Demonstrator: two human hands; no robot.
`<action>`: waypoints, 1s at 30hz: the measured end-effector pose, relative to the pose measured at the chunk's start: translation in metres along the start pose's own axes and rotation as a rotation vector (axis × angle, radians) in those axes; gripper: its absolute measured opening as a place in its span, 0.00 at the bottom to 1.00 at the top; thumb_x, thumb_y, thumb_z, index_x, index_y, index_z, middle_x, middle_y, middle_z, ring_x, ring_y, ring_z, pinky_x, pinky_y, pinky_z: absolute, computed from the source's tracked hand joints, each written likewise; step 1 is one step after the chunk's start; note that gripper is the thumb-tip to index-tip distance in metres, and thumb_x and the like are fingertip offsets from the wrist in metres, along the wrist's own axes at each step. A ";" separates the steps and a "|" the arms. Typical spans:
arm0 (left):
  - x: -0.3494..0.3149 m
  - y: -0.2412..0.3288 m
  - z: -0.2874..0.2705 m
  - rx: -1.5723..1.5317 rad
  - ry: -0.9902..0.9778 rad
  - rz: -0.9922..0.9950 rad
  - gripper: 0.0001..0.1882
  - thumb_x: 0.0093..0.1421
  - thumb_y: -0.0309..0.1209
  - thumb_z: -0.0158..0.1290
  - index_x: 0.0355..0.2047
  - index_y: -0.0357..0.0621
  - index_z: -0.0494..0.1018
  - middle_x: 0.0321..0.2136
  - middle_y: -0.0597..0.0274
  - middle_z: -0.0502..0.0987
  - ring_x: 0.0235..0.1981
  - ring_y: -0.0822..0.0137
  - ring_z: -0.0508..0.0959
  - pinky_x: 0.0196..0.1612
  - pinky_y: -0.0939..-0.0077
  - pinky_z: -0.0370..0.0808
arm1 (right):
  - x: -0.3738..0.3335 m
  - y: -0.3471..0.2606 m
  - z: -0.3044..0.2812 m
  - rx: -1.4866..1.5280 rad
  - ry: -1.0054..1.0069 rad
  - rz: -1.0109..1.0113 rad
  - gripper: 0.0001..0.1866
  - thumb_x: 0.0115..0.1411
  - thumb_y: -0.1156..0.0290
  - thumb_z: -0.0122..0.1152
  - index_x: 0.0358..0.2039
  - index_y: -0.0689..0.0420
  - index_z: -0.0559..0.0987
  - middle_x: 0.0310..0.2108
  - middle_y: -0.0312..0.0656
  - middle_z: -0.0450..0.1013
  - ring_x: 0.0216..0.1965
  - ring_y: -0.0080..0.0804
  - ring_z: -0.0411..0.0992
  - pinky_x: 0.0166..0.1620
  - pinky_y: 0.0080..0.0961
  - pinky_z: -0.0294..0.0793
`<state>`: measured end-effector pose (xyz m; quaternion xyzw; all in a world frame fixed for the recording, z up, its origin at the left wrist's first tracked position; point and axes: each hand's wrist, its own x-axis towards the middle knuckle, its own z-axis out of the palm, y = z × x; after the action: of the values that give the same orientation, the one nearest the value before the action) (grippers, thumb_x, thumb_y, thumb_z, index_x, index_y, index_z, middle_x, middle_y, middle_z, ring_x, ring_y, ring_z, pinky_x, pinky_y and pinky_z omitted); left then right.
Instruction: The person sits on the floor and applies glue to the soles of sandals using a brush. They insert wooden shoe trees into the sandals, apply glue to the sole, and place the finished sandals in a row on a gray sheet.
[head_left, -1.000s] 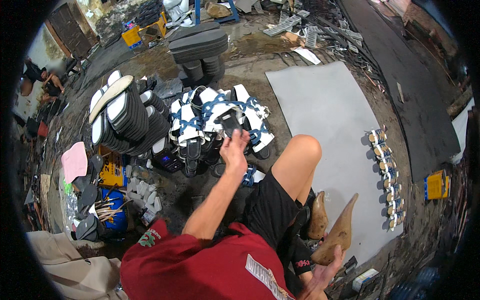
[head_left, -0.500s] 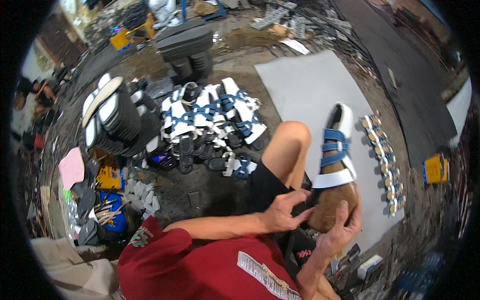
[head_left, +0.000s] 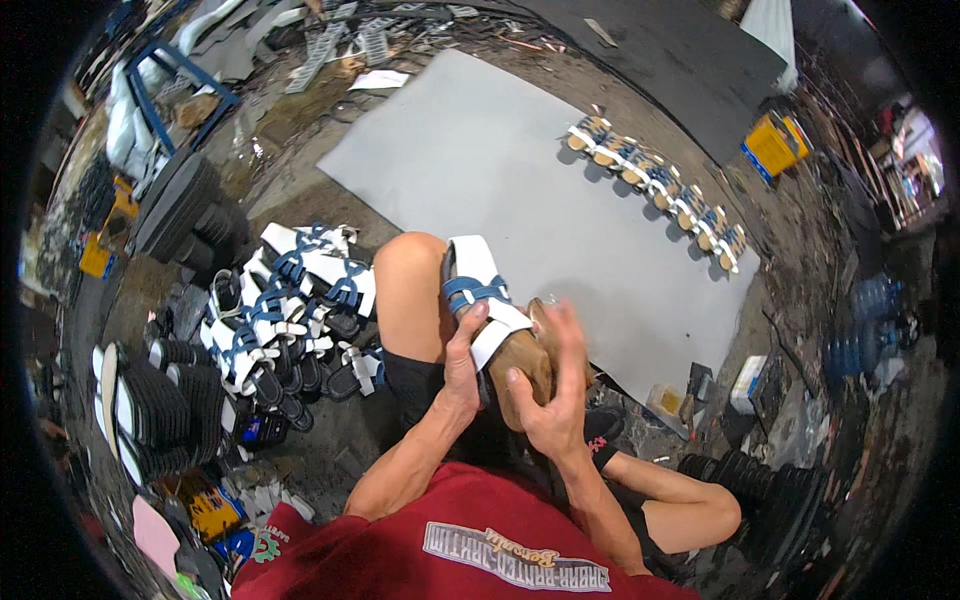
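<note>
Over my lap I hold a white sandal point(head_left: 476, 262) with blue straps, fitted on a brown shoe last point(head_left: 522, 362). My left hand point(head_left: 460, 375) is closed along its left side, thumb at the blue straps and white band. Closed on the last's bare brown end is my right hand point(head_left: 562, 415), its thumb on the brown surface and its raised fingers slightly blurred. More brown, rounded surface shows behind those fingers; whether it is a second last I cannot tell.
A grey sheet point(head_left: 470, 150) covers the ground ahead, with a row of blue-and-white sandals point(head_left: 655, 185) along its far right edge. To my left lie a heap of sandals point(head_left: 285, 300) and stacks of dark soles point(head_left: 155, 405). A yellow box point(head_left: 776, 145) stands at far right.
My view has swung right. The sandal on its last has come closer and lower toward my knee. My left hand has moved up from the last onto the sandal's straps.
</note>
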<state>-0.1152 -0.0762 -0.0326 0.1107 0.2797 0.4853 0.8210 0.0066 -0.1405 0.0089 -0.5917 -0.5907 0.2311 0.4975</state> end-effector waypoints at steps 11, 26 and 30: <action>0.018 0.002 -0.018 0.102 0.157 -0.117 0.22 0.69 0.49 0.58 0.52 0.44 0.77 0.38 0.63 0.82 0.39 0.69 0.83 0.45 0.71 0.81 | 0.032 0.024 0.041 0.302 0.144 0.302 0.14 0.66 0.76 0.60 0.49 0.66 0.84 0.50 0.49 0.84 0.54 0.37 0.80 0.62 0.34 0.74; 0.021 -0.061 -0.001 0.251 0.033 -0.078 0.33 0.69 0.37 0.58 0.71 0.49 0.59 0.58 0.57 0.73 0.60 0.61 0.75 0.66 0.58 0.72 | -0.073 0.072 -0.025 0.794 -0.042 0.517 0.39 0.73 0.52 0.56 0.75 0.59 0.55 0.55 0.54 0.75 0.36 0.36 0.79 0.34 0.30 0.79; -0.003 -0.048 0.059 0.331 -0.411 0.140 0.64 0.56 0.56 0.62 0.81 0.70 0.29 0.76 0.57 0.54 0.74 0.50 0.59 0.75 0.47 0.55 | -0.082 0.068 -0.079 1.319 -0.041 0.597 0.38 0.75 0.38 0.41 0.66 0.60 0.69 0.42 0.62 0.81 0.19 0.34 0.75 0.17 0.23 0.69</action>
<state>-0.0474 -0.0977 -0.0055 0.3586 0.1743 0.4560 0.7957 0.0905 -0.2281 -0.0441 -0.3000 -0.1509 0.6764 0.6555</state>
